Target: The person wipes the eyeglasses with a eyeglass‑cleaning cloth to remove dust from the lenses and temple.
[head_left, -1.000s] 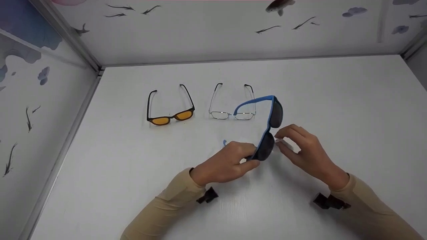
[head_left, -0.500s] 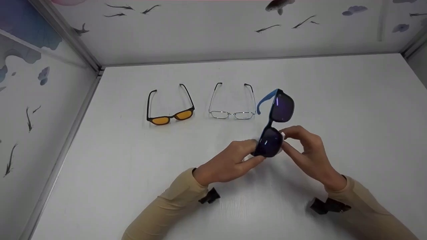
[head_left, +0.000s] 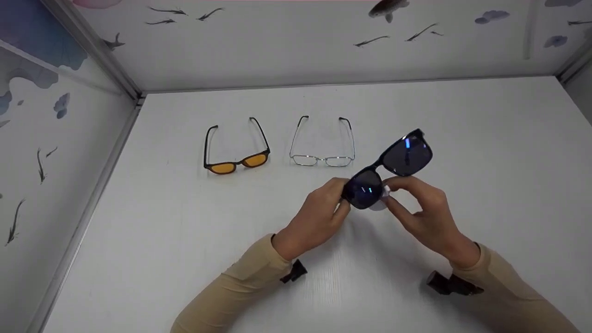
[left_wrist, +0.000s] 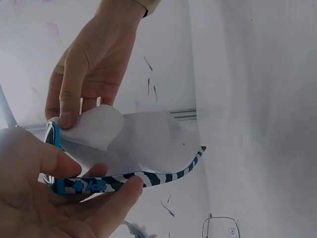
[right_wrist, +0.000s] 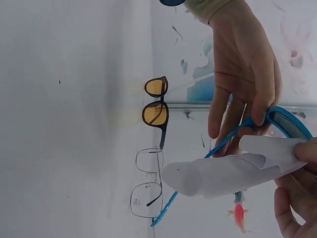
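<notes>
My left hand (head_left: 319,215) grips a pair of sunglasses (head_left: 407,155) by one hinge end, above the table. Their dark lenses face the head camera. In the left wrist view, thumb and fingers hold the blue temple arm (left_wrist: 153,178), patterned in black and white. My right hand (head_left: 428,217) pinches a thin white sheet (right_wrist: 223,173) over the lens nearer the left hand, with the thumb on the inner side. Whether the sheet is cloth or paper I cannot tell. It hangs loose behind the frame, mostly hidden in the head view.
Black-framed glasses with orange lenses (head_left: 222,167) stand on the white table (head_left: 152,222) at the left, arms spread. Beside them lie thin metal-framed clear glasses (head_left: 339,161), also unfolded. Patterned panels (head_left: 296,51) wall in the back and left of the table.
The sunglasses have turned from nearly edge-on to lenses facing the head camera, and their far end has swung right. The blue arm is now hidden in the head view. The right hand keeps the sheet.
</notes>
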Demonstrator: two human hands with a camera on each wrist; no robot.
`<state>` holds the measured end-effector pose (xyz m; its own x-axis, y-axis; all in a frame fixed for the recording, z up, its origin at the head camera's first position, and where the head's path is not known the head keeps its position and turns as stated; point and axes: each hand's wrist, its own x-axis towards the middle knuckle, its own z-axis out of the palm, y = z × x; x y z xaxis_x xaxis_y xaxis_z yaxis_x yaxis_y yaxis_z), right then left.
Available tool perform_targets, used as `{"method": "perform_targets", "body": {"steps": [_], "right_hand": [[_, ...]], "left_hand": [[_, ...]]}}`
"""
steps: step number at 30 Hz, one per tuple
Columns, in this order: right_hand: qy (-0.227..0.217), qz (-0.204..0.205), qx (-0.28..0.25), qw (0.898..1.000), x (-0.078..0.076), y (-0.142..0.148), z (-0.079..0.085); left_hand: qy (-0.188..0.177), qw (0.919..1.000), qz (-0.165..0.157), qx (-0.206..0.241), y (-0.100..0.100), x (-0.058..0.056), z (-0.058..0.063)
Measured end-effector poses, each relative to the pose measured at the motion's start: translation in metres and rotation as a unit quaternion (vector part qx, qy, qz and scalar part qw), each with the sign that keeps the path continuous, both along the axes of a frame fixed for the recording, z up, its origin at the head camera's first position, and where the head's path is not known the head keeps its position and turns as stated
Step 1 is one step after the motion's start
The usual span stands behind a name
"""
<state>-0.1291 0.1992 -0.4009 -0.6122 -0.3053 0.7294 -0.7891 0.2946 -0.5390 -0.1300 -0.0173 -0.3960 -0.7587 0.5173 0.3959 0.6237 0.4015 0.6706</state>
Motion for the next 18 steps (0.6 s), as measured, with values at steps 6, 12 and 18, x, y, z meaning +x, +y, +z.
{"method": "perform_targets", "body": {"steps": [6, 12, 18], "right_hand": [[0.019, -0.027, 0.032, 0.999, 0.001, -0.003, 0.001], [0.013, -0.046, 0.078, 0.996, 0.000, -0.001, -0.006], [0.009, -0.066, 0.088, 0.994, 0.002, 0.003, -0.001]], "left_hand": [[0.033, 0.9983, 0.044, -0.020, 0.001, -0.002, -0.003], [0.020, 0.9977, 0.062, -0.022, -0.002, -0.006, -0.003], [-0.097, 0.9934, 0.054, 0.031, -0.009, -0.011, -0.002]]}}
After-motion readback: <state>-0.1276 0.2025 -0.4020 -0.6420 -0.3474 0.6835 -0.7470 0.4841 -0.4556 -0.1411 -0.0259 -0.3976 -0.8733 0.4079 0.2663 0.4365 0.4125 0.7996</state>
